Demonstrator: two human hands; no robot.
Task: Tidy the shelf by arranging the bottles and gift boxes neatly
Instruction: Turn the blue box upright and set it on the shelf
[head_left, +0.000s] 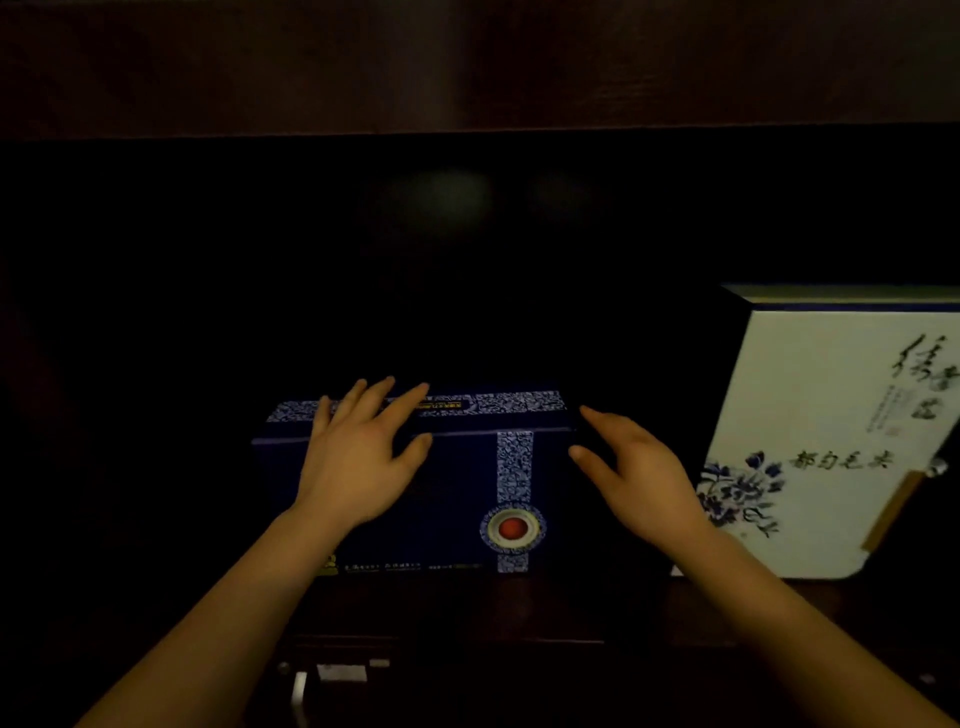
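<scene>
A dark blue gift box (457, 499) with a patterned white-and-blue band and a red round seal stands on the dark wooden shelf (519, 603), in the middle of the view. My left hand (358, 457) lies with spread fingers over the box's top left edge. My right hand (634, 478) hovers at the box's right end, fingers apart, holding nothing. A white gift box (831, 441) with blue flowers and black calligraphy stands upright to the right.
The shelf recess behind the boxes is very dark and its depth is hidden. A dark wooden board (467, 67) runs across the top. Small metal fittings (332, 673) show below the shelf's front edge.
</scene>
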